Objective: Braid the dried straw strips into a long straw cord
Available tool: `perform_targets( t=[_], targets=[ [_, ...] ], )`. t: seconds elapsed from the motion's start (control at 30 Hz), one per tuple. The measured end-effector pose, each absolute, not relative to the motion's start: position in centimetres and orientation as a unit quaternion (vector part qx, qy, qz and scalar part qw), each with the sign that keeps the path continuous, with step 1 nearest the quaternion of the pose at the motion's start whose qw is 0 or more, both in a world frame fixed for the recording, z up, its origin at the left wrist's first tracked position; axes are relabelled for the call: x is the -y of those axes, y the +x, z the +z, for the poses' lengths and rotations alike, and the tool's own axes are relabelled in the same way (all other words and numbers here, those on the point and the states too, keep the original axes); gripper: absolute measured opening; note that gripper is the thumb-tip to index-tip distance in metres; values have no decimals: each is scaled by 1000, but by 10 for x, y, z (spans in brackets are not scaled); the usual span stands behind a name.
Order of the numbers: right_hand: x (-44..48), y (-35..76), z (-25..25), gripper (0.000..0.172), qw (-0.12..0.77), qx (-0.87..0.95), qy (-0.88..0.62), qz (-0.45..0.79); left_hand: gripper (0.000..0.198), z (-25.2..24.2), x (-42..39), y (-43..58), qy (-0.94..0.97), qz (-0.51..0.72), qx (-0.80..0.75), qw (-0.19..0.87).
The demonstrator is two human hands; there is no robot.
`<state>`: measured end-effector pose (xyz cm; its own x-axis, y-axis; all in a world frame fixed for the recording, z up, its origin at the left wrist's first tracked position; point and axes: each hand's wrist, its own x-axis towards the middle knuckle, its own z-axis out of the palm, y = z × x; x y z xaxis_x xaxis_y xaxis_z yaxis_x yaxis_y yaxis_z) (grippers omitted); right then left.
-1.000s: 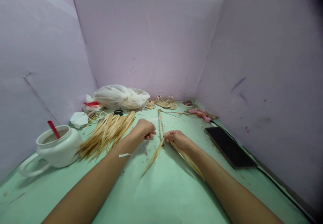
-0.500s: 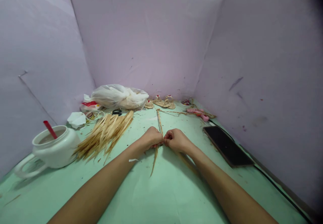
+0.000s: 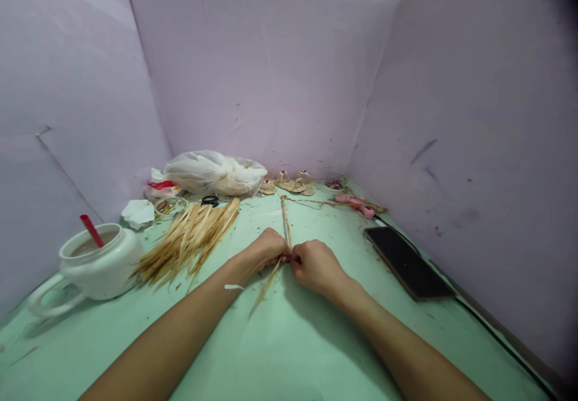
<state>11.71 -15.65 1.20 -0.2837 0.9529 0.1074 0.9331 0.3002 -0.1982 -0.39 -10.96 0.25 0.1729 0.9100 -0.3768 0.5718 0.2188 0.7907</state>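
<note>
My left hand (image 3: 265, 249) and my right hand (image 3: 317, 265) meet at the middle of the green table, both closed in a pinch on a braided straw cord (image 3: 285, 217). The cord runs from my fingers away toward the back wall. A loose straw strip (image 3: 264, 288) trails from under my left hand toward me. A pile of dry straw strips (image 3: 187, 241) lies just left of my left hand.
A white pot with a red stick (image 3: 93, 256) stands at the left. A plastic bag (image 3: 214, 172), scissors (image 3: 210, 199) and small woven sandals (image 3: 291, 183) line the back wall. A pink tool (image 3: 359, 203) and a dark phone (image 3: 409, 262) lie at the right. Purple boards enclose the table.
My left hand came right from beside the straw pile to join my right hand on the cord. The strip under my right hand is now hidden, and both hands shifted slightly nearer.
</note>
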Motion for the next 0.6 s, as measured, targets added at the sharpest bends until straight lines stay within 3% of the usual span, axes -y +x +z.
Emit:
perform_targets(
  t=[0.13,0.23,0.3,0.43,0.6],
  targets=[
    [146,127,11,19,166,785,-570,175,9,4,108,-10,617,210,-570,500],
    [132,134,8,28,316,661,-604,315,10,7,108,-14,610,221,-547,529],
    [126,135,6,19,388,554,-596,433,9,7,107,-16,608,220,-539,539],
    [129,124,4,7,351,475,-527,611,6,2,103,-19,614,211,-545,531],
    [128,118,-4,10,315,528,-580,533,4,4,104,-17,649,172,-554,492]
  ],
)
